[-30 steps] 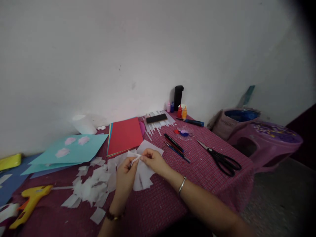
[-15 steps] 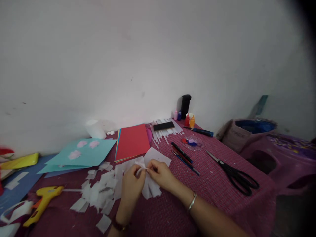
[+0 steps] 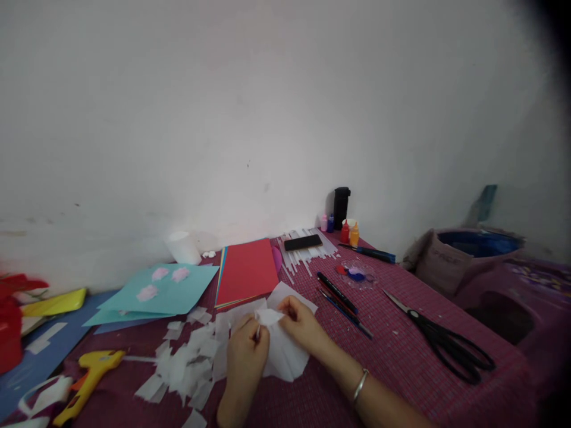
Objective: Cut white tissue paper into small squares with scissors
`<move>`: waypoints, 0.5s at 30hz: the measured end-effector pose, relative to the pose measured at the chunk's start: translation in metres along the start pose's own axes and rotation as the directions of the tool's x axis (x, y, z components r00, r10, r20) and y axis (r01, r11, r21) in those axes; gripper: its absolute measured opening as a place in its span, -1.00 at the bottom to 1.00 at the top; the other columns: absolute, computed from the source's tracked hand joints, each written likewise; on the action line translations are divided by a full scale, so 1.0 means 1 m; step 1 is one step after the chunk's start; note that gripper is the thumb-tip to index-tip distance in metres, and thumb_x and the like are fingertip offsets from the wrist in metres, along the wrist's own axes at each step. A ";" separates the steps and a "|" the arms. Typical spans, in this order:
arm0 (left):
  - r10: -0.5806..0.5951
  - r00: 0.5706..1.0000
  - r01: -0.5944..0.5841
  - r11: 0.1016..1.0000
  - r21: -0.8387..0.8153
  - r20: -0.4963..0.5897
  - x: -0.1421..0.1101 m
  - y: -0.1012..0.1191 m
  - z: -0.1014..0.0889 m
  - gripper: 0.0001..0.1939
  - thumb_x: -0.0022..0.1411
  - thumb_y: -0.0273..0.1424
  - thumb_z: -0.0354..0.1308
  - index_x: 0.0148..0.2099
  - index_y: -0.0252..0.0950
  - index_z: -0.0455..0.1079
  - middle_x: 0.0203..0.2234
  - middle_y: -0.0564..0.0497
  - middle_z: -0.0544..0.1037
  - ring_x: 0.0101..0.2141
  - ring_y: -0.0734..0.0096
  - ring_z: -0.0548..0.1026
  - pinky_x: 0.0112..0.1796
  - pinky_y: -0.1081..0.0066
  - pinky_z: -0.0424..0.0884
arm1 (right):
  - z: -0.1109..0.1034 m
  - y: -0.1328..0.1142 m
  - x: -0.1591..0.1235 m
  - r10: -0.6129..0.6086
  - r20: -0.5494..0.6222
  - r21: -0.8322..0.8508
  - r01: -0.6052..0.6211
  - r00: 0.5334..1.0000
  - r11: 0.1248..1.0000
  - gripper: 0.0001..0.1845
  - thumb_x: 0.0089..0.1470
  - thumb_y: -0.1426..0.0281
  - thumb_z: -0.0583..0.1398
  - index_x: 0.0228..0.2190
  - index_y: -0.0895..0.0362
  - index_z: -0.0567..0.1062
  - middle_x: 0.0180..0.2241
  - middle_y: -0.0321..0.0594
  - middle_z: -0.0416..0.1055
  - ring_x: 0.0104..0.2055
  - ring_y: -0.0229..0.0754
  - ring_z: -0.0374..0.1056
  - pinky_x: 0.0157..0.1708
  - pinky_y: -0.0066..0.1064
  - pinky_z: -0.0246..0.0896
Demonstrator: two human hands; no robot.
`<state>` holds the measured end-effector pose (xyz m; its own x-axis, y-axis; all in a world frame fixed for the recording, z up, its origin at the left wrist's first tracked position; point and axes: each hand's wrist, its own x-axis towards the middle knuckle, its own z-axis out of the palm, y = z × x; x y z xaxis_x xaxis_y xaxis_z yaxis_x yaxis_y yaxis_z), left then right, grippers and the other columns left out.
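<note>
Between two hands [image 3: 247,356] [image 3: 301,324], one white paper [image 3: 270,316] (one phone [image 3: 303,242] beyond)

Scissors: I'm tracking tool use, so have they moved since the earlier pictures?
No; against the black marker, the scissors keep the same place to its right. Only the view shifted.

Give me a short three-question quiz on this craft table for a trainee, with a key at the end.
1. Multiple choice: what do the left hand and right hand hold?
A) scissors
B) white paper
C) glue gun

2. True or false: the phone lies on white strips.

3. Fill in the number: on the top turquoise sheet sit ___ pink puffs.

Key:
1. B
2. True
3. Three
</note>
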<state>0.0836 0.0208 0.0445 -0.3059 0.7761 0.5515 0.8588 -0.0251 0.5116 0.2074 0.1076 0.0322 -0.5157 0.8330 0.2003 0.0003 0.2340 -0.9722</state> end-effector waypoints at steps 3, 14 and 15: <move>0.035 0.999 -0.034 0.999 -0.035 0.025 -0.002 0.004 0.002 -0.74 0.12 -0.52 -0.06 -0.60 -0.23 0.13 -0.55 0.07 0.36 -0.49 0.44 0.37 -0.42 0.45 0.24 | 0.001 -0.007 -0.005 -0.134 0.056 -0.132 0.141 0.989 0.981 -0.64 -0.17 0.56 0.14 -0.24 0.11 0.40 -0.38 -0.33 0.38 -0.36 -0.25 0.27 -0.34 -0.47 0.14; -0.266 0.963 0.268 0.960 -0.086 0.033 -0.005 -0.002 0.002 -0.84 0.10 -0.38 0.03 -0.51 -0.21 0.18 -0.62 0.13 0.32 -0.53 0.39 0.34 -0.44 0.39 0.24 | -0.005 0.003 0.008 -0.014 -0.126 -0.015 0.012 0.992 1.000 -0.83 -0.03 0.29 0.07 -0.56 0.11 0.29 -0.59 -0.36 0.22 -0.51 -0.25 0.15 -0.48 -0.45 0.07; -0.339 0.939 0.343 0.919 -0.193 0.055 -0.004 -0.003 0.002 -0.95 0.06 -0.39 0.06 -0.42 -0.22 0.24 -0.57 0.11 0.38 -0.49 0.37 0.38 -0.42 0.38 0.28 | -0.005 0.002 0.008 -0.016 -0.110 -0.010 0.015 0.994 1.000 -0.83 -0.04 0.28 0.08 -0.54 0.11 0.30 -0.57 -0.35 0.23 -0.50 -0.25 0.15 -0.48 -0.45 0.08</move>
<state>0.0831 0.0194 0.0393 -0.5561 0.7717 0.3085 0.6049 0.1213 0.7870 0.2074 0.1171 0.0321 -0.4187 0.8791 0.2279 0.0007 0.2513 -0.9679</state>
